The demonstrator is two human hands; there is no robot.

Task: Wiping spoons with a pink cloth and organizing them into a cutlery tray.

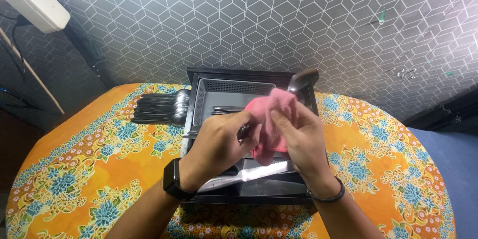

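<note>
Spoon being wiped over the cutlery tray

Both hands meet above the black cutlery tray [191,119]. The left hand [219,144] grips the handle of one large spoon [302,79]; the right hand [298,137] pinches one pink cloth [271,119] around its shaft. Judged mid-wipe; next calls for sliding the cloth toward the bowl. One serrated knife [249,175] lies near in the tray, one grey basket [234,94] sits far, and one pile of cutlery [162,107] rests left on the floral tablecloth [89,169].

both hands raised together, left hand [219,142] and right hand [298,137] fingers curled.
</note>
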